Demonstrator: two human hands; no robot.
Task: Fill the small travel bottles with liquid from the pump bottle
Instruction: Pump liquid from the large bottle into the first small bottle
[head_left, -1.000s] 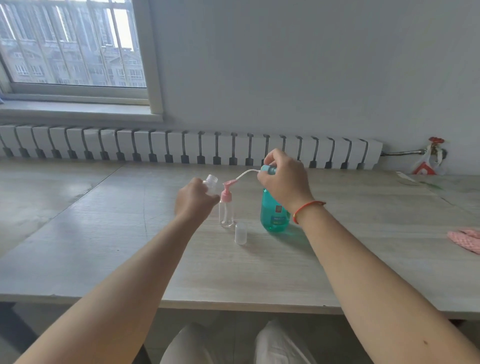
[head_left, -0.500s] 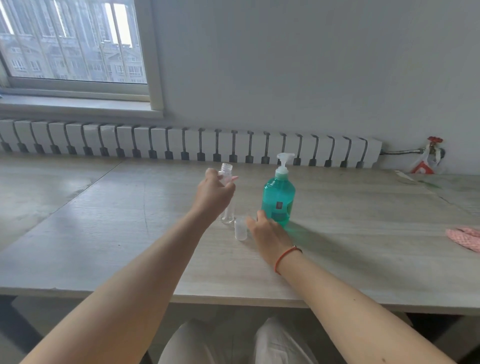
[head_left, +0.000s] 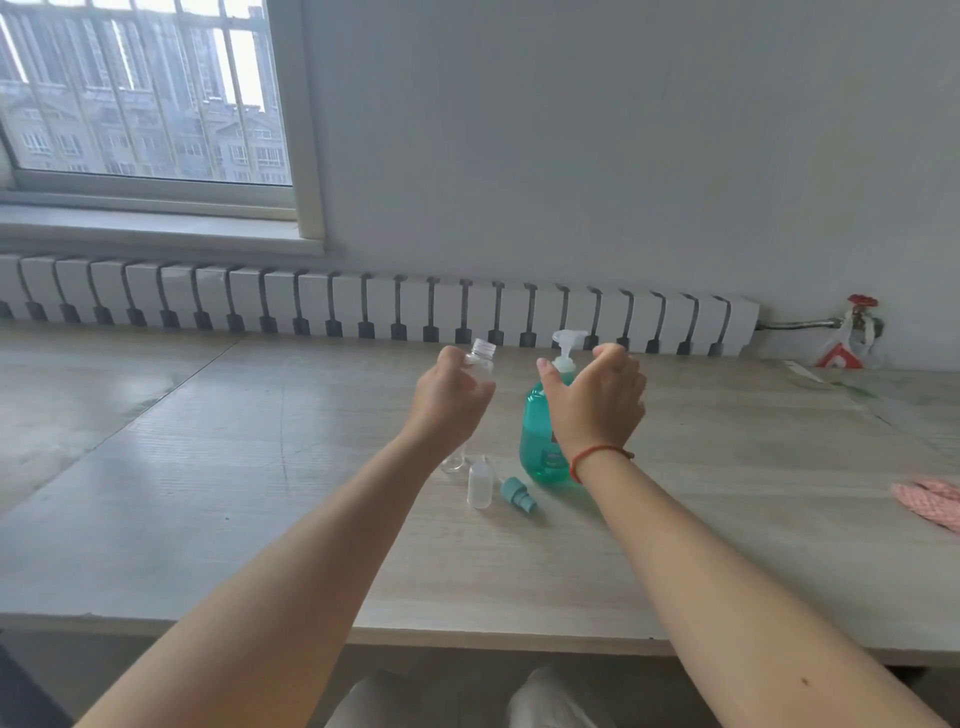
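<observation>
The teal pump bottle (head_left: 540, 441) stands upright at mid-table, its white pump head (head_left: 569, 338) showing above my right hand (head_left: 597, 402). That hand hovers in front of the bottle's neck, thumb to the left and fingers to the right, spread and holding nothing. My left hand (head_left: 452, 400) grips a small clear travel bottle (head_left: 482, 358), tilted, with its threaded neck uncapped and just left of the pump head. A teal spray cap (head_left: 519, 493) lies on its side on the table. Beside it stands a small frosted bottle (head_left: 478, 486).
Another clear bottle's base (head_left: 451, 463) shows behind my left wrist. A pink cloth (head_left: 930, 501) lies at the table's right edge. A white radiator (head_left: 363, 306) runs along the wall behind the wooden table (head_left: 208, 493).
My right hand has left the teal spray cap on the table and risen to the pump bottle's neck. My left hand still holds the clear bottle, a little nearer the pump.
</observation>
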